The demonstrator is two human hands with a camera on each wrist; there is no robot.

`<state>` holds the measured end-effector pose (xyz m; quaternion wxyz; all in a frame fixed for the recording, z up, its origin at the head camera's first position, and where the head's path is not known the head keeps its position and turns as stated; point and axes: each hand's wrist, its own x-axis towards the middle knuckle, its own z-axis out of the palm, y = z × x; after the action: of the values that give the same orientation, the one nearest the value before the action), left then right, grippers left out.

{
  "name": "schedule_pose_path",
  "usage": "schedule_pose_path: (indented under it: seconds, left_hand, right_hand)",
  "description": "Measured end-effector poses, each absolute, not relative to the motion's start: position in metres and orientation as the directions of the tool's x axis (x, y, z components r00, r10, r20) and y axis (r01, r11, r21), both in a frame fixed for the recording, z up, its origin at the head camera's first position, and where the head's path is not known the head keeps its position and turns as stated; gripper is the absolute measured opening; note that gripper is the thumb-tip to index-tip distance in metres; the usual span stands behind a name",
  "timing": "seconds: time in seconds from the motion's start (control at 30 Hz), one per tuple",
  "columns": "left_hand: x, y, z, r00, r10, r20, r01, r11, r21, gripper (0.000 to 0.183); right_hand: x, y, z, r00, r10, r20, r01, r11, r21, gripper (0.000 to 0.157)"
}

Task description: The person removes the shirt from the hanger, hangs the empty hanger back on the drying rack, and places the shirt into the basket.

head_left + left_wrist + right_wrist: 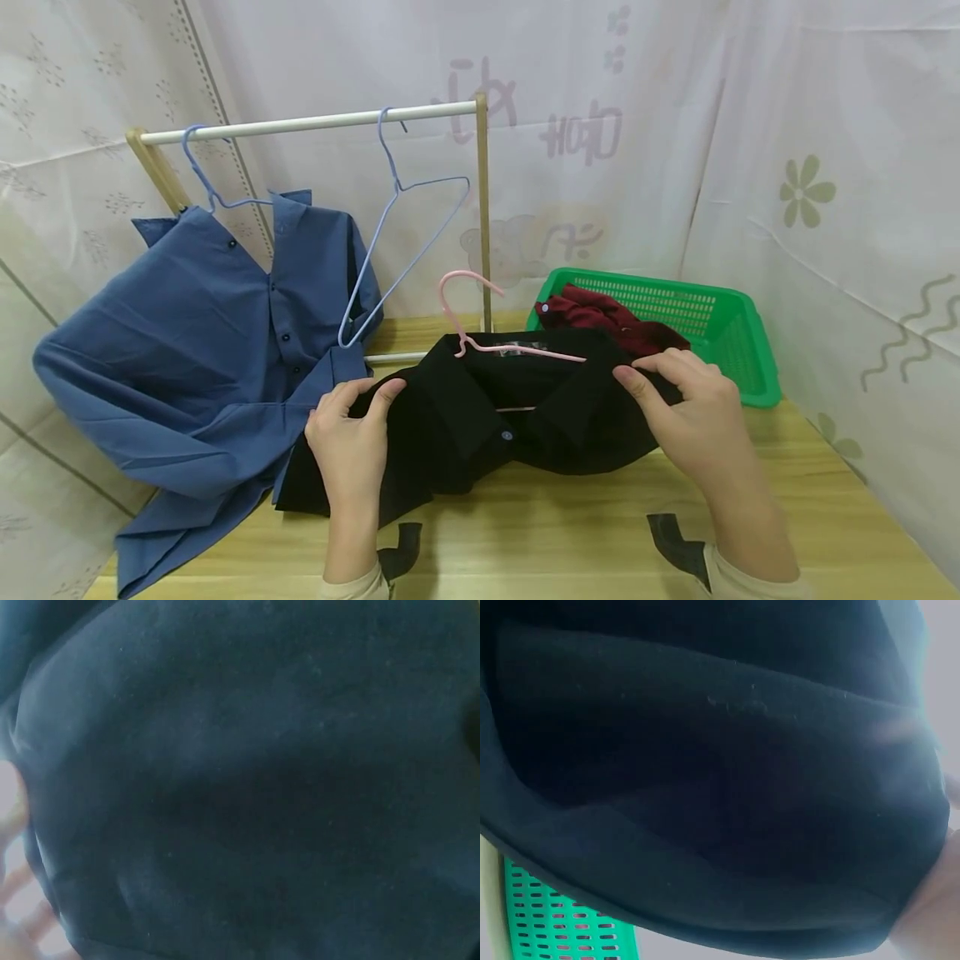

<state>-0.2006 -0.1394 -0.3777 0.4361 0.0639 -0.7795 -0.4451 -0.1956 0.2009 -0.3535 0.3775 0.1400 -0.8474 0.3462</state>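
A black shirt with a pale button at its front is held up over the table. My left hand pinches its left shoulder and my right hand its right shoulder, thumbs toward me. Inside the collar sits a pink hanger; its hook rises above the neck, and the ends of its arms are hidden in the cloth. Dark cloth of the shirt fills most of the left wrist view, with fingers at the left edge. In the right wrist view the shirt also covers most of the picture.
A rack with a white rail stands at the back left. From it hang a blue shirt on a blue hanger and a bare blue hanger. A green basket behind my right hand holds a dark red garment.
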Motion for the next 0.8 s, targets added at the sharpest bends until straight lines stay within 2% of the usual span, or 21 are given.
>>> schedule_pose_path:
  seconds: [0.23, 0.47, 0.8]
  left_hand:
    - [-0.203, -0.135, -0.382, -0.609, -0.515, 0.603, 0.252, 0.595, 0.763, 0.033]
    - [-0.211, -0.13, -0.383, -0.604, -0.513, 0.609, 0.248, 0.606, 0.756, 0.034]
    - [-0.221, -0.122, -0.384, -0.609, -0.515, 0.603, 0.234, 0.61, 0.757, 0.036]
  right_hand:
    - [-0.198, 0.193, -0.359, -0.658, -0.011, 0.753, -0.505, 0.748, -0.431, 0.01]
    - [-0.205, 0.19, -0.362, -0.708, -0.013, 0.706, -0.47, 0.755, -0.457, 0.015]
    - [-0.22, 0.188, -0.368, -0.725, -0.012, 0.689, -0.459, 0.754, -0.47, 0.018]
